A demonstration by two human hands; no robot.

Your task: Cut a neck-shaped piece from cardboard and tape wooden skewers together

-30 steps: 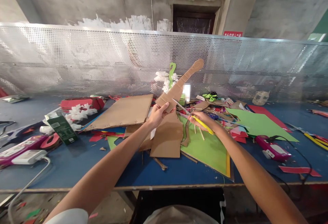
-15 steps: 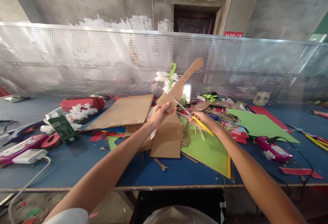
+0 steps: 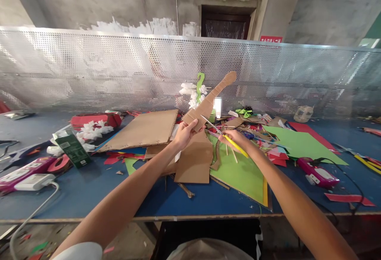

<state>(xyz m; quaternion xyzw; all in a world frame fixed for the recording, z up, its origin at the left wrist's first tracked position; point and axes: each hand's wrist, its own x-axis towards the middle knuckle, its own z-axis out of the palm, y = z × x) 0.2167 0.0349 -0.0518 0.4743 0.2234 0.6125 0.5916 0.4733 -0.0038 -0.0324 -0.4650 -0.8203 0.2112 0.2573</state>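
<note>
Cardboard cutout [image 3: 212,98]: a long brown strip with a rounded far tip that widens toward the near end. It is held in the air above the middle of the table, slanting up and away to the right.

- Looks like corrugated board, so probably light and fairly stiff along its length. The narrow part would likely crease if bent sideways.
- Cut edges look dry and rough, so slipping seems unlikely.
- Best hold is probably the wide near end, where the board has the most body. The thin neck and tip are the weak spots.

Left hand [image 3: 185,133]: closed on that wide near end, thumb on top and fingers beneath, carrying the whole piece.

Right hand [image 3: 236,139]: wrapped around the yellow handles of the scissors [image 3: 230,141]. The blades are parted and point up and left. Their tips are close to the cutout's lower edge, just beside the left hand. I cannot tell whether the blades touch the board.

Below the hands:
- A flat brown cardboard sheet [image 3: 195,160] lies on the blue table [image 3: 89,192], partly over a green paper sheet [image 3: 241,172].
- A larger cardboard panel [image 3: 143,130] lies to the left.
- A pink glue gun [image 3: 315,170] lies to the right, well apart.
- A green carton [image 3: 72,147] stands at far left.
- A perforated metal screen [image 3: 89,69] runs behind it all.
</note>
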